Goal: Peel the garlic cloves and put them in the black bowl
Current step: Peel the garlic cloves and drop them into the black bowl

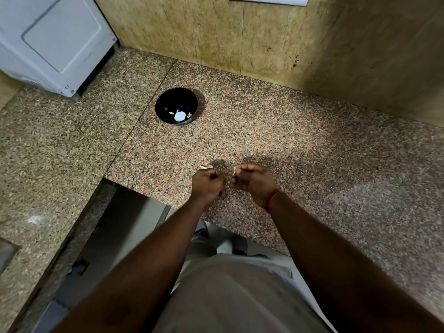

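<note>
Both hands hover close together over the speckled desk [300,140], left hand [208,183] and right hand [252,181] each with a curled grip pinching pale garlic skin, while the black bowl [176,107] sits well apart at eleven o'clock, nearer the left hand.

Bare forearms, no sleeves. Red thread band [272,197] on right wrist. Light beige trousers [230,296], lower centre of frame.

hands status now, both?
Left hand: fingers curled, pinching a strip of garlic skin.
Right hand: fingers curled round a garlic clove.
</note>
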